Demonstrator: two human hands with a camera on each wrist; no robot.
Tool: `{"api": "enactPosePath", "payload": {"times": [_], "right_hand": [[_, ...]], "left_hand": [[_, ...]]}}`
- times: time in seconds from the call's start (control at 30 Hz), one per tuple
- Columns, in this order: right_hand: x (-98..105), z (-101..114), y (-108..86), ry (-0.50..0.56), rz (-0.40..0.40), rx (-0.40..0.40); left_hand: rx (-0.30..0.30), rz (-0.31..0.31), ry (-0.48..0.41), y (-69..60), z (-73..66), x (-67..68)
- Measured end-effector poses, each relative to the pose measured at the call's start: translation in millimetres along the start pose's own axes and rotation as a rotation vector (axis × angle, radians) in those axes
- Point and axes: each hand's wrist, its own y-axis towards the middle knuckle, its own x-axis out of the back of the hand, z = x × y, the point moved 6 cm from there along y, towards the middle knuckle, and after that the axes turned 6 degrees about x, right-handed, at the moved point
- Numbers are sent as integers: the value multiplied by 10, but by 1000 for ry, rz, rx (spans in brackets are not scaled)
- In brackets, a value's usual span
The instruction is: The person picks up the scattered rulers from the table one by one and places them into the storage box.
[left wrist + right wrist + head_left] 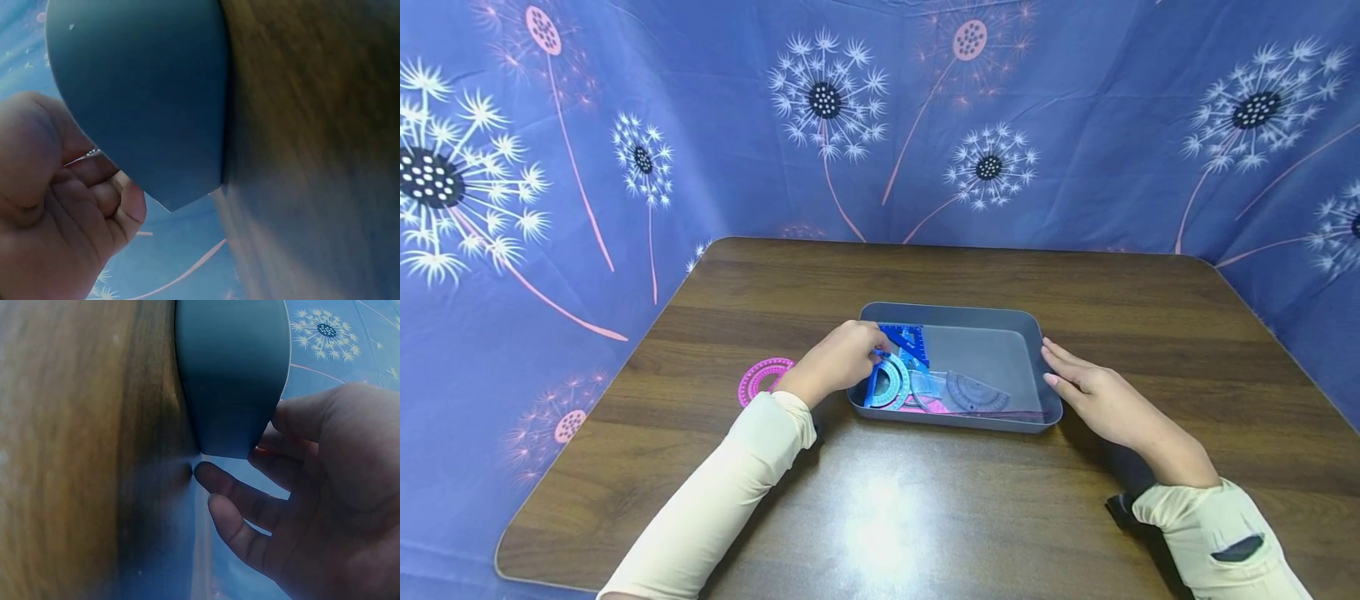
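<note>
A grey rectangular tray (pixel 958 317) stands on the table with drawing tools inside. My left hand (pixel 842 357) reaches over its left end, fingers curled, and pinches the top of a light blue protractor (pixel 892 383). In the left wrist view, a thin marked edge shows between the curled fingers, partly hidden by the tray wall. Beside the protractor lie a blue set square (pixel 910 340), a dark see-through protractor (pixel 976 393) and a pink piece (pixel 934 406), partly covered. My right hand (pixel 1101 400) touches the tray's right end with fairly straight fingers.
A pink protractor (pixel 762 377) lies on the wooden table (pixel 760 292) left of the tray, partly hidden by the left wrist. A blue cloth (pixel 715 125) with dandelion prints hangs behind the table.
</note>
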Motion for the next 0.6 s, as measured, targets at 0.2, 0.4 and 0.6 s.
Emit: {"api": "enactPosePath", "payload": {"times": [0.2, 0.4, 0.6], "right_hand": [[-3, -1, 2, 7, 8, 0], [4, 7, -4, 9, 9, 1], [9, 13, -10, 8, 11, 5]], "left_hand": [[-41, 97, 115, -17, -80, -105], [-82, 137, 234, -68, -141, -156], [-76, 142, 243, -77, -159, -164]]}}
